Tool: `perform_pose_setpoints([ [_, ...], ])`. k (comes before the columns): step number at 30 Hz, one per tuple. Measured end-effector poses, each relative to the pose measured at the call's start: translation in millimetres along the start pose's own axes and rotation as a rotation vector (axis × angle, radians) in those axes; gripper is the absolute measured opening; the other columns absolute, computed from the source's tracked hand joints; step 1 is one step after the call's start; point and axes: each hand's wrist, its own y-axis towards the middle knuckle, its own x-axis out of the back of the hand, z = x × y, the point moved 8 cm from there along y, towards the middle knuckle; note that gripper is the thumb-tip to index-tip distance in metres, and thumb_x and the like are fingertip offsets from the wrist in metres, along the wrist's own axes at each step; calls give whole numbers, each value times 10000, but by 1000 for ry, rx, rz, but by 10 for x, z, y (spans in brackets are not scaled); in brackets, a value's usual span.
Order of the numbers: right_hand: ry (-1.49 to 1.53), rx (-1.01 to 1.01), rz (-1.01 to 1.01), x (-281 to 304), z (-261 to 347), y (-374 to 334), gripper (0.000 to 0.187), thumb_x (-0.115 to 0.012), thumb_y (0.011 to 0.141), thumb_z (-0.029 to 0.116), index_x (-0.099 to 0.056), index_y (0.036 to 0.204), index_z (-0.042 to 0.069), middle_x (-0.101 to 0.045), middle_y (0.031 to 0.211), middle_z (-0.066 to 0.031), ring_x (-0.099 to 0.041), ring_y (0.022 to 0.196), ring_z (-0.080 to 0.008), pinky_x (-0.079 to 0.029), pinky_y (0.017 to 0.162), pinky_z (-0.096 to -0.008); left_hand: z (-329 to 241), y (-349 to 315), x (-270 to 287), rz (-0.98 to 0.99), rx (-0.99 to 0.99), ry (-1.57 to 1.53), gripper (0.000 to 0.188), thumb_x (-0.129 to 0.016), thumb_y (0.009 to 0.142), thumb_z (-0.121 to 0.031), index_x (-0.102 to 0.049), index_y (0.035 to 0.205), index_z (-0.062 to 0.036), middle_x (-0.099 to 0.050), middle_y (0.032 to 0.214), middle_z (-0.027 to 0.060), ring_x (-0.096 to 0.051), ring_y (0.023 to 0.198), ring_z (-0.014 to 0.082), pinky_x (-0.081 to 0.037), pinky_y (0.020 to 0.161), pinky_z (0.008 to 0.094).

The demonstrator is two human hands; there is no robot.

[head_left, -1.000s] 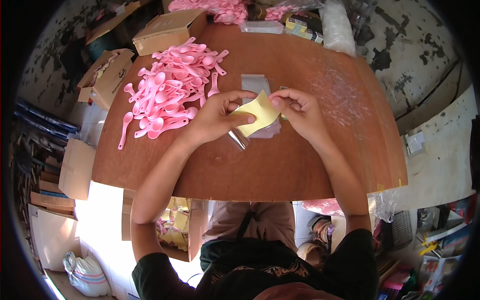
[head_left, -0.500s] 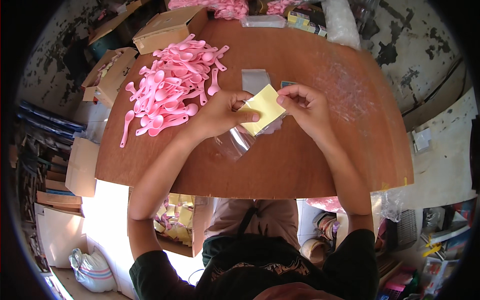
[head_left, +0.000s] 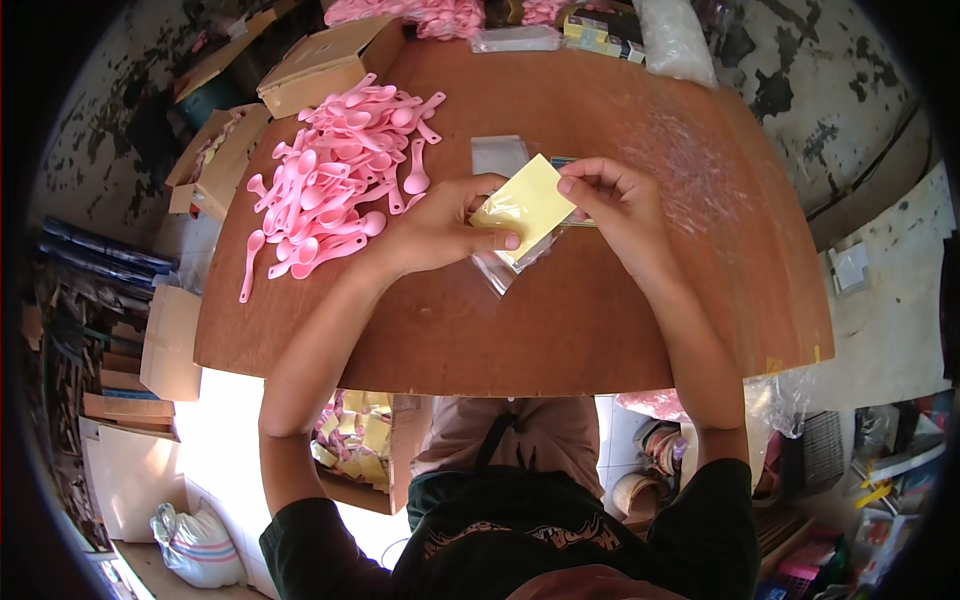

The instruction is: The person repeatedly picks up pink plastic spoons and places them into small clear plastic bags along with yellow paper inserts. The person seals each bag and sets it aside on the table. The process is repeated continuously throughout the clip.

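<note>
Indoors, above the middle of a brown table [head_left: 480,345] with pink spoons [head_left: 325,175] heaped toward its left edge, a left hand [head_left: 440,228] clasps, and a right hand [head_left: 622,205] pinches at the right edge, a yellow card [head_left: 522,203] (seemingly light, bendable, best held by its edges) with clear, probably slippery film [head_left: 499,275] below.

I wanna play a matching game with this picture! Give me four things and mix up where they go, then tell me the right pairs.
Things:
1. Yellow card
2. Big heap of pink spoons
3. White sack
4. Clear plastic scraps

Places:
A. Right part of the table
B. Lower left of the picture, off the table
C. In the left hand
D. Left part of the table

Right pairs: 1-C, 2-D, 3-B, 4-A
</note>
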Motion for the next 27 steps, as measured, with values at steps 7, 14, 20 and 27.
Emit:
perform_pose_setpoints([
  [7, 54, 13, -7, 65, -16, 16, 178, -712, 858, 114, -677, 974, -17, -656, 812, -37, -576, 681, -52, -476, 587, -195, 36, 5, 9, 61, 99, -33, 484, -755, 808, -83, -535, 1222, 41, -678, 991, 73, -646, 850, 101, -542, 730, 247],
  [14, 19, 8, 54, 55, 13, 15, 177, -706, 865, 120, -676, 972, -18, -658, 816, -35, -571, 679, -49, -473, 598, -195, 62, -8, 70, 43, 151, -5, 537, -765, 785, -54, -519, 1252, 40, -676, 1037, 84, -648, 892, 103, -537, 795, 252],
  [20, 24, 35, 9, 70, 42, -6, 172, -705, 866, 125, -681, 970, -10, -664, 818, -35, -581, 693, -52, -483, 609, -199, -21, -22, -26, 129, 37, -9, 612, -787, 767, -71, -504, 1306, -3, -691, 940, 74, -633, 836, 94, -501, 756, 243],
  [27, -4, 67, -36, 66, 92, -33, 160, -696, 872, 124, -686, 972, -1, -666, 817, -24, -586, 699, -54, -492, 617, -206, -70, -34, 23, 77, 67, 25, 579, -762, 787, -43, -485, 1290, 28, -686, 972, 80, -651, 845, 106, -520, 758, 248],
])
